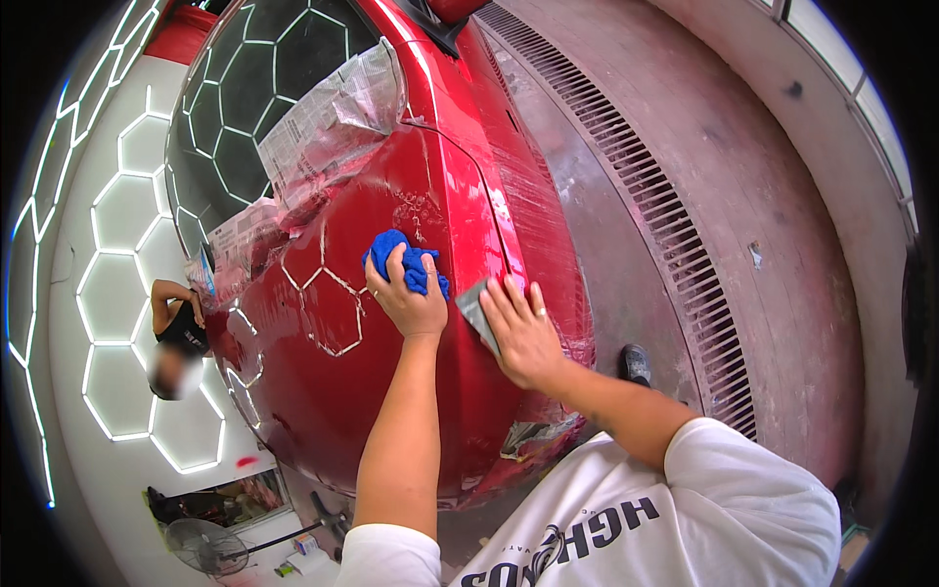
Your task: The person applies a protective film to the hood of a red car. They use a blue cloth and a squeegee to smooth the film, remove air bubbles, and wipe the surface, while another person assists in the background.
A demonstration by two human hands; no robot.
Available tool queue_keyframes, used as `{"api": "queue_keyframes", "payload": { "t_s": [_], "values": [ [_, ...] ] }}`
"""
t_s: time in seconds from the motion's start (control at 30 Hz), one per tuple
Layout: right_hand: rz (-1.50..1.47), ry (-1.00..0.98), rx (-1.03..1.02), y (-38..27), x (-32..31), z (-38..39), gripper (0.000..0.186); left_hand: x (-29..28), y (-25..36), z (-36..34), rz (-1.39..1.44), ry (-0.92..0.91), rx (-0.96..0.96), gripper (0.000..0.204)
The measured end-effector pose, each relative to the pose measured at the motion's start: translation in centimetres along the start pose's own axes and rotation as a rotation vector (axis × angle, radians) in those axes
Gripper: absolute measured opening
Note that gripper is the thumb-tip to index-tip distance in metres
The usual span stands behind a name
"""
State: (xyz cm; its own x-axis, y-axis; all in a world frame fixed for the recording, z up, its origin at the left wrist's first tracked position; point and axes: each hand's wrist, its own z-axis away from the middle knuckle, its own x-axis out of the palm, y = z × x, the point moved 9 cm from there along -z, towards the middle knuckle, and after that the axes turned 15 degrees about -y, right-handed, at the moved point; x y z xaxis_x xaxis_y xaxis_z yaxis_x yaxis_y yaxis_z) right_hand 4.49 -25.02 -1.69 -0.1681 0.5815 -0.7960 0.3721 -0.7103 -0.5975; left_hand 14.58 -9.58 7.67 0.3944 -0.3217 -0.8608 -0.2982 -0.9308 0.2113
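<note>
My left hand grips a crumpled blue cloth against the red car's rear corner panel. To its right, my right hand presses a flat grey pad onto the panel just beside a body seam, its fingers lying over the pad. Newspaper sheets and clear plastic film cover parts around the rear window. Pale, mottled marks show on the paint above the cloth.
Another person leans at the car's left. A standing fan is at lower left. A long slotted floor grate runs along the car's right, beside a curved wall. My shoe shows near the car.
</note>
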Motion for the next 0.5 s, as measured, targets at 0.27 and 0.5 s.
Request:
{"api": "queue_keyframes", "payload": {
  "t_s": [0.27, 0.5],
  "values": [
    [-0.077, 0.110, 0.075, 5.1, -4.9, -9.6, 0.061, -0.1, 0.6, -0.8, 0.002, 0.002, -0.037, 0.041],
    [-0.047, 0.123, 0.125, 3.8, -3.0, -7.5, 0.069, -0.1, -0.1, -0.5, 0.015, 0.001, -0.051, 0.043]
  ]
}}
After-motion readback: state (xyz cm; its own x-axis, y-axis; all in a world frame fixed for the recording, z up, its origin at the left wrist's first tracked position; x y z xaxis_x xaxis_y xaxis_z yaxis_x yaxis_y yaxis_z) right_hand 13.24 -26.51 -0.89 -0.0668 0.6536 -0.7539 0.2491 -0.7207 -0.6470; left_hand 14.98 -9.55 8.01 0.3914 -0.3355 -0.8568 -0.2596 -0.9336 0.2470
